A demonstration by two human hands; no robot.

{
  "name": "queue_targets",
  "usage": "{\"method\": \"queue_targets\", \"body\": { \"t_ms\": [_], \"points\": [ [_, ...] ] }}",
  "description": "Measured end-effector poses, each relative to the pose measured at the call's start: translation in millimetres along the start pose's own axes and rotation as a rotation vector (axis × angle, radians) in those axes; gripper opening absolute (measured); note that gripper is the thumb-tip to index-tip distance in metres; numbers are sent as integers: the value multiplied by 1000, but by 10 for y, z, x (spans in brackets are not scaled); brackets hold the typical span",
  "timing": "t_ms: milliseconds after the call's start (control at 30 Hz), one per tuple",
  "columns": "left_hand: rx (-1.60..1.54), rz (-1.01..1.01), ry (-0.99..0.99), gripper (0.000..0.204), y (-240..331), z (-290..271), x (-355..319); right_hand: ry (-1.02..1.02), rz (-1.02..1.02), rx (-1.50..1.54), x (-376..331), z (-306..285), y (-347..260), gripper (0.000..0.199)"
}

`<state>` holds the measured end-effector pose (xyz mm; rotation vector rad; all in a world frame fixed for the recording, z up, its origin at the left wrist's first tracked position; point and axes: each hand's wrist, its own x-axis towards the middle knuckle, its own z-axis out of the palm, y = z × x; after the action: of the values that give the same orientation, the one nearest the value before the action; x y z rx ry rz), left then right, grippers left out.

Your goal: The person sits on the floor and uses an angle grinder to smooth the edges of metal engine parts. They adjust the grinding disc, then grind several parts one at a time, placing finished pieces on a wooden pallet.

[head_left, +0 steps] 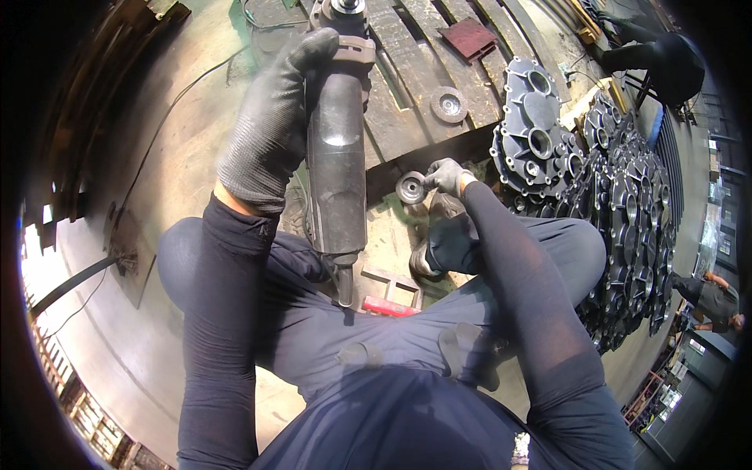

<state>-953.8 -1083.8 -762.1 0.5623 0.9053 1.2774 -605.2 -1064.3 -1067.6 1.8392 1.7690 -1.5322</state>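
My gloved left hand (270,133) is closed around the upper body of a dark angle grinder (337,176). The tool is held upright in the picture, its head at the top edge and its cord end down over my lap. A spindle shows at the head, with no disc visible on it. To the right and lower, my gloved right hand (448,177) pinches the rim of a small round grinding disc (410,188) with a hole in its centre. Another similar disc (450,105) lies flat on the slatted metal bench (403,129).
A dark red plate (468,39) rests on the bench's far part. Dark ribbed metal castings (536,117) are stacked at the right. Below the grinder are a metal frame (403,291) and a red-handled tool (389,306). A cable (157,117) crosses the floor leftward. Another person (717,301) is far right.
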Motion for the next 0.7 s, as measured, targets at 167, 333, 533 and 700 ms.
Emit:
{"method": "queue_targets", "body": {
  "t_ms": [167, 333, 533, 700],
  "points": [
    [-64, -70, -195, 47, -26, -104, 266, 71, 44, 140, 75, -620, 256, 18],
    [18, -19, -31, 49, 49, -62, 214, 190, -7, 796, 9, -1060, -451, 23],
    [28, -70, 4, 48, 19, 19, 336, 463, 264, 809, 315, -1168, -402, 19],
    [77, -28, 30, 43, 83, 64, 315, 716, 387, 988, 668, -986, -592, 24]
  ]
}}
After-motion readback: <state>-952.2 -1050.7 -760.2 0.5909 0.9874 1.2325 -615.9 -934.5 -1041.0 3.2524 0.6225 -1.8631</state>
